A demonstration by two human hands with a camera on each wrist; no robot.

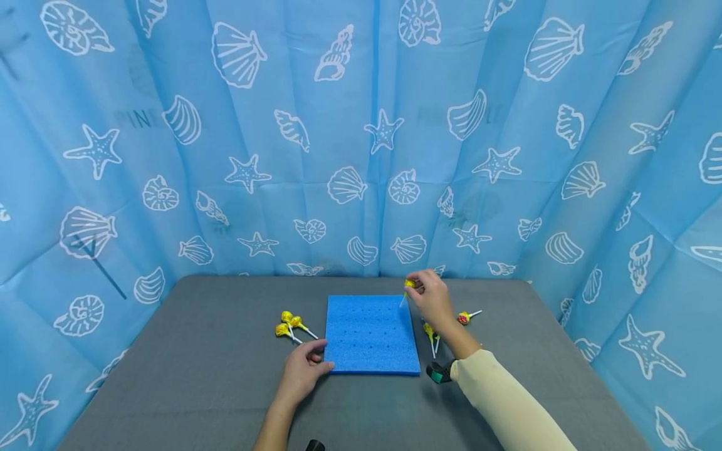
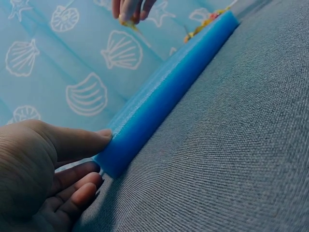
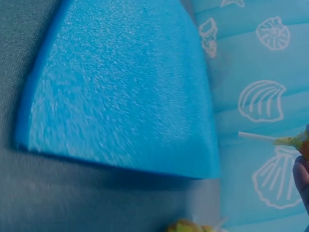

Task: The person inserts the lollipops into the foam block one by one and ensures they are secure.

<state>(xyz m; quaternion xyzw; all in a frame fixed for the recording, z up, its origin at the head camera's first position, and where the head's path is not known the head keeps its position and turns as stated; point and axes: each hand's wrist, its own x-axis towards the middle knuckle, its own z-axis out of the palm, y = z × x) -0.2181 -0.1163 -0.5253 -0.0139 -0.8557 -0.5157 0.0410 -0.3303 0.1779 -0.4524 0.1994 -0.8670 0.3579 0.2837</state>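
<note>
My right hand [image 1: 433, 299] pinches a yellow-wrapped lollipop [image 1: 409, 284] by its head, over the far right corner of a blue foam board [image 1: 369, 344]. Its white stick points down toward the board in the head view; in the right wrist view the lollipop's stick [image 3: 257, 137] is bare to its tip. Rows of small dark holes mark the board's top. At the board's near left edge, my left hand [image 1: 301, 373] holds it, the thumb [image 2: 91, 143] on the upper edge and the other fingers loosely curled against the side.
Several yellow lollipops [image 1: 287, 316] lie left of the board on the grey table [image 1: 197, 376]. More lollipops [image 1: 429, 331] lie to its right, partly behind my right forearm, with another red-and-yellow lollipop [image 1: 464, 318] farther right. A blue shell-patterned curtain [image 1: 361, 138] stands behind the table.
</note>
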